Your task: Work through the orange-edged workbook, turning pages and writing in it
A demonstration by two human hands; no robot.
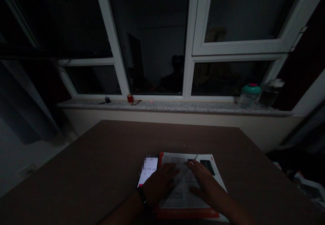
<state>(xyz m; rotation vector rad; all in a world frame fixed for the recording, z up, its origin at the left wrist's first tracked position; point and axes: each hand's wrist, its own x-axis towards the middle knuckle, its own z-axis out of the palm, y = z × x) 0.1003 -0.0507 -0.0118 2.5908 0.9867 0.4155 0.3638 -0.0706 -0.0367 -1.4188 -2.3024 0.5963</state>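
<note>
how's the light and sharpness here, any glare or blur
Head view: very dim overall, the phone screen the brightest spot; head view: the dark window shows faint room reflections; head view: the left hand and right hand look soft, and print on the magazine is too dim and blurry to read.

Phone (148, 172) just left of the magazine: timer figures ending "00:06", the leading digits partly pixelated.
Magazine (181, 196) print: columns of text and red-edged corner marks, too dim and small to read.
</note>
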